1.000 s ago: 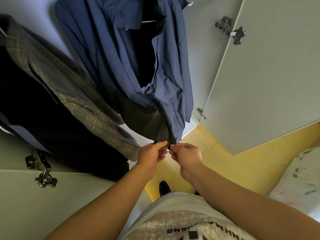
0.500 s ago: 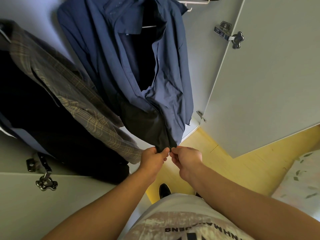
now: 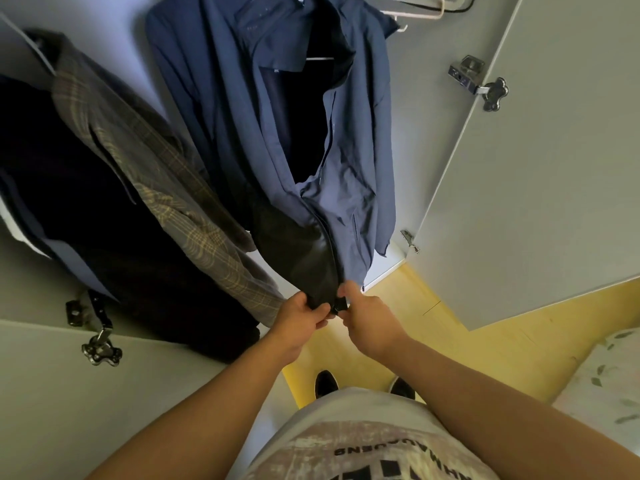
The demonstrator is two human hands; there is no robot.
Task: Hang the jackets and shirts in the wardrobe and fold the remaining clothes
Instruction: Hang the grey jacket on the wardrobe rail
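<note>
Navy creased jacket, hem pinched by left hand and right hand.

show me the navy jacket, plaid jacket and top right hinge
navy jacket (image 3: 360,202): head view, wrinkled front panel
plaid jacket (image 3: 194,220): head view, lower checked fabric
top right hinge (image 3: 478,83): head view, its metal body

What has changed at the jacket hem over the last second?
Little. The left hand has taken a fuller fold of the dark side at the hem of the navy jacket. The right hand keeps pinching the other edge right beside it. The navy jacket still hangs as before, and the plaid jacket next to it has not moved.
</note>
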